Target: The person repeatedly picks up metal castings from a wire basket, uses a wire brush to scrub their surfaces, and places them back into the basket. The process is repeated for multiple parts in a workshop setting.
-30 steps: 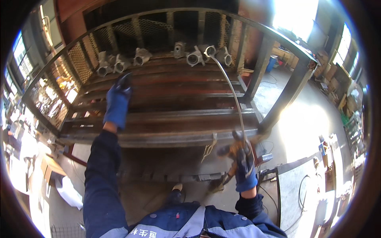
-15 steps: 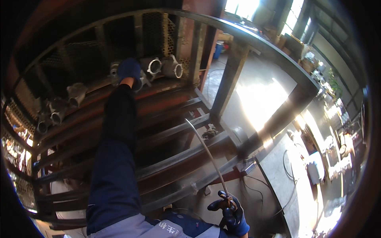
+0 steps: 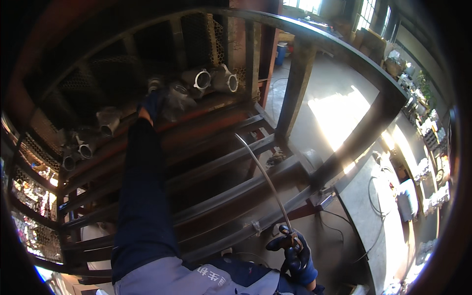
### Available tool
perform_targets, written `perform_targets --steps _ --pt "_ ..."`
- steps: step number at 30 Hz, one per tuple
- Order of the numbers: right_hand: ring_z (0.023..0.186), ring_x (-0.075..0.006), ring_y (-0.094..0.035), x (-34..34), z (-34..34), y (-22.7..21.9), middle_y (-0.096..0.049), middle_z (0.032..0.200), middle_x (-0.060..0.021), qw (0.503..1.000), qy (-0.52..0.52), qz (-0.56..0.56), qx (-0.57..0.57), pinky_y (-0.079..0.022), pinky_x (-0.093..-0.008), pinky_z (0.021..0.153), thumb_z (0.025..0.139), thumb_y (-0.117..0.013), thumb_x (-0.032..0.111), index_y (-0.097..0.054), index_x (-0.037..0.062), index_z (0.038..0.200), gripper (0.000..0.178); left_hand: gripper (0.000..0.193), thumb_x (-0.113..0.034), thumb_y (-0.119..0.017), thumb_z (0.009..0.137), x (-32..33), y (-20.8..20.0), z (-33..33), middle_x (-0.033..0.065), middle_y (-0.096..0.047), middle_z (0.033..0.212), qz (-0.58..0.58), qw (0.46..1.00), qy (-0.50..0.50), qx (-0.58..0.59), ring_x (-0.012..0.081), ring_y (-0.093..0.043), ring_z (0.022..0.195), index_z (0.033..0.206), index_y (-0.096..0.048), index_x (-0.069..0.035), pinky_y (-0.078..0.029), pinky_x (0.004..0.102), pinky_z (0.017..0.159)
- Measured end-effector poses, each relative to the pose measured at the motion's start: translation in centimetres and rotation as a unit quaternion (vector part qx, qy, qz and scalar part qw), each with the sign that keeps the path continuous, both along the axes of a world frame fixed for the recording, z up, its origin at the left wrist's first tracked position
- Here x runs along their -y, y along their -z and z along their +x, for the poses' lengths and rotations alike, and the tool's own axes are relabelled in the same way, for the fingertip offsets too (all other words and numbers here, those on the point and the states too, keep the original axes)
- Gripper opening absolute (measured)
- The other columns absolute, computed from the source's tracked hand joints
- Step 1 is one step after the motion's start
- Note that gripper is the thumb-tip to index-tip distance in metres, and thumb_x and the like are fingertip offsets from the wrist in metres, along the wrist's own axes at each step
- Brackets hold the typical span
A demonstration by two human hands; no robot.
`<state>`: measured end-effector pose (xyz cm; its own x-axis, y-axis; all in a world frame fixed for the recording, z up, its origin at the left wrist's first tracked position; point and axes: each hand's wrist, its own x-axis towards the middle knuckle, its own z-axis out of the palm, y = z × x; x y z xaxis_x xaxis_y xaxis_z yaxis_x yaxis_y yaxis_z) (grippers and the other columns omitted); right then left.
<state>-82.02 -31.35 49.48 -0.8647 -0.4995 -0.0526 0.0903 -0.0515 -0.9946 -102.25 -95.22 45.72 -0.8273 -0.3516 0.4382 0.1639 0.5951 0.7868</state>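
Nearest you, your gloved right hand (image 3: 296, 253) is curled around the lower end of a thin metal rod (image 3: 265, 176), which slants up and away to the left. Its tip hangs over the slatted metal worktop (image 3: 236, 188). If that wrist swings while your attention is at the back, the rod could snag in a gap between slats or knock the railing post (image 3: 296, 91) on the right.

Farther off, your left arm stretches across the worktop, and your gloved left hand (image 3: 151, 104) is just beside a blurred metal casting (image 3: 179, 101) near the back edge. Shadow hides the fingers, so I cannot tell whether they are gripping it. The long reach and dim light could give a poor hold; the casting might then slip, or bump the pale-rimmed casting (image 3: 196, 78) to its right.

Left of that hand sits another casting (image 3: 108, 121), which a sideways sweep of your sleeve could topple. Beyond the railing, a blue bin (image 3: 280, 54) stands well apart.
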Motion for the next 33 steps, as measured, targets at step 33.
perform_targets --steps 33 --pt "0.069 -0.0345 -0.061 10.4 12.0 -5.2 -0.064 0.081 -0.0210 0.723 -0.614 -0.037 -0.315 -0.049 -0.0375 0.064 0.088 -0.067 0.031 -0.063 0.0061 0.109 0.034 0.052 -0.038 -0.053 0.099 -51.4 0.3 76.1 0.0058 -0.058 0.128 0.099 0.822 -0.533 -0.177 0.0112 -0.055 0.091 0.136 -0.046 -0.002 -0.045 0.0263 0.072"
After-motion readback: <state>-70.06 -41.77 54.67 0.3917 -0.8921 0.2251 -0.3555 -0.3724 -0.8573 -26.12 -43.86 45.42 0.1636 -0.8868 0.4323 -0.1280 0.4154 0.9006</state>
